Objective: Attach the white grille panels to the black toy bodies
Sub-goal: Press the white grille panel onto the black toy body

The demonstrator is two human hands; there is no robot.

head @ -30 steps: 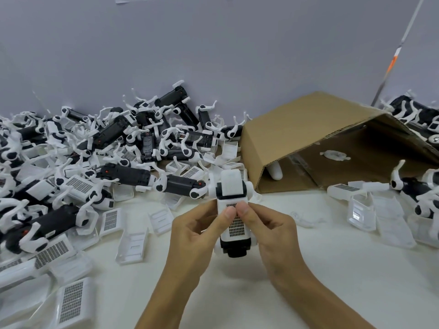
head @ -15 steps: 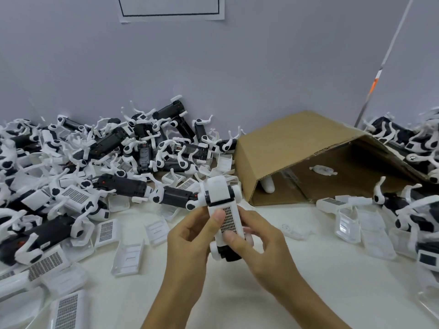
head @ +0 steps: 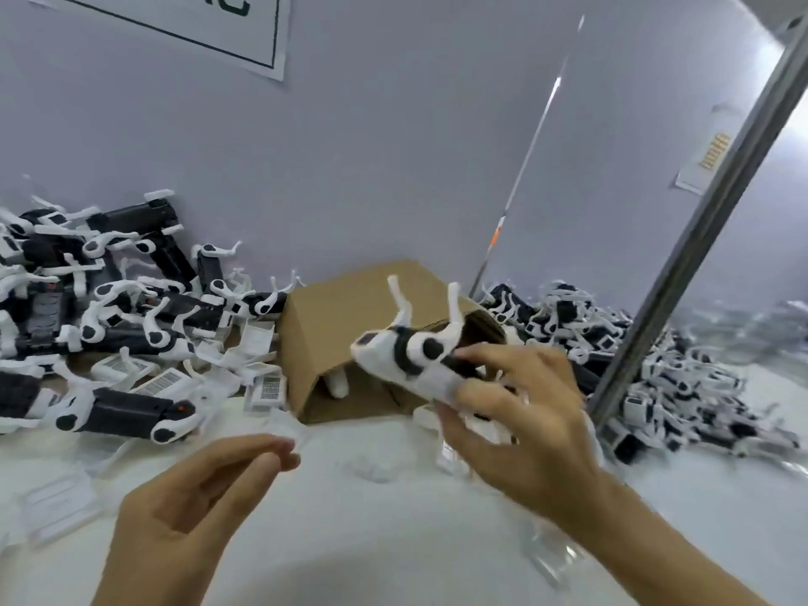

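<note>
The frame is smeared by motion, so fine detail on the toy (head: 415, 356) is hard to read; its grille face cannot be made out from this side. The right hand (head: 520, 426) holds the toy aloft in front of the cardboard box (head: 332, 312), thumb beneath and fingers curled over its rear half, which they hide; two white legs stick upward. The left hand (head: 196, 509) hangs lower, palm up, fingers loosely bent, holding nothing. A heap of black bodies (head: 118, 299) lies at left against the wall, cut off by the frame edge, with loose white panels (head: 269, 387) scattered on the table (head: 384, 540) before it. A second heap (head: 656, 373) sits at right, partly behind a metal post (head: 699, 220).
</note>
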